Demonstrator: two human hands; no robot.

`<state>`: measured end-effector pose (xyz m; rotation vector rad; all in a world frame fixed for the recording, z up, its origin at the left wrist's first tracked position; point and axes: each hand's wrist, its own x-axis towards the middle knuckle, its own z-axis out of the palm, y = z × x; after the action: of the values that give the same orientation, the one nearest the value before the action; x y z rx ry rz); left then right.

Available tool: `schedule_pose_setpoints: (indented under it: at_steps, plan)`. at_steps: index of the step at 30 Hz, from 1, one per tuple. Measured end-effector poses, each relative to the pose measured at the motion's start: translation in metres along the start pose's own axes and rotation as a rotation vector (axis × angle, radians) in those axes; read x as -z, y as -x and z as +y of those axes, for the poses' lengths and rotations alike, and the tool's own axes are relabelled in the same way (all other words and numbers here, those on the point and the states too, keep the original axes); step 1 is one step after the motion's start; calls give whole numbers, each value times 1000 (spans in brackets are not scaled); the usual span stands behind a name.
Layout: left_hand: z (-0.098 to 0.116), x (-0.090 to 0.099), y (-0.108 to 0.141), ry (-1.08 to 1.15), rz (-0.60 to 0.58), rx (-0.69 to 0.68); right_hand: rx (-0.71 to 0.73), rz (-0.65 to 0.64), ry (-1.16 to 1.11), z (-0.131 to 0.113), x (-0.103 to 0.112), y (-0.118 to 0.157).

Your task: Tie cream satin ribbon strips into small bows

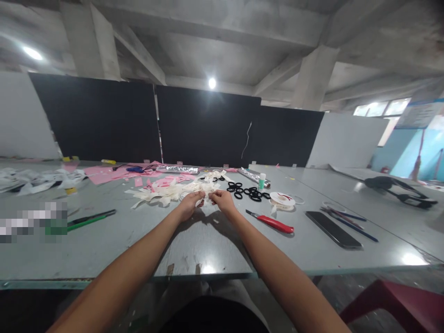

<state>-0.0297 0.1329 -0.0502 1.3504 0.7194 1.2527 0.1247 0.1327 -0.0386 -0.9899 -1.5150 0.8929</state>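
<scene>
My left hand [192,205] and my right hand [222,200] are close together above the table, fingers pinched. Between the fingertips shows a pale cream ribbon [207,196], small and partly covered by the fingers. Right behind them spreads a loose heap of cream ribbon strips [163,194]. To the right lie several black rings [255,194], like hair ties. Beyond these rests a white ribbon reel [277,199] with a red mark. A red-handled cutter [274,224] lies near my right forearm, and a green-and-black tool [92,219] lies to the left.
Pink sheets and scraps [104,174] lie at the back, near foil-wrapped bars [178,169]. A glue stick [262,181] stands upright. Rightward are a black phone [333,230] and scissors [350,219]. Dark panels [208,125] wall the table's far edge; a red stool [395,305] stands below.
</scene>
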Motion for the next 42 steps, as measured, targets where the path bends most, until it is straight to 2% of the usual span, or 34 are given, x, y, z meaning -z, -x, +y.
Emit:
schedule_pose_setpoints:
  at_steps: [5, 13, 18, 24, 31, 34, 37, 42]
  plan:
    - [-1, 0, 1, -40, 19, 33, -10, -26, -9, -1, 0, 2]
    - [-2, 3, 2, -92, -35, 1, 10, -42, 24, -1, 1, 0]
    - [2, 1, 3, -109, 17, 25, 41, -68, 130, 2, 1, 1]
    - [6, -4, 5, -152, 26, 32, 42, -4, 203, 5, 1, -1]
    - [1, -1, 0, -109, 51, 28, -15, 18, 216, 6, 0, -2]
    - [1, 0, -1, -145, 106, 33, 60, 133, 348, 5, 2, 2]
    - [3, 0, 1, -182, 162, 45, 211, 244, 484, -2, 5, 8]
    - [3, -1, 2, -196, 164, -7, 417, 184, 585, -18, 4, 16]
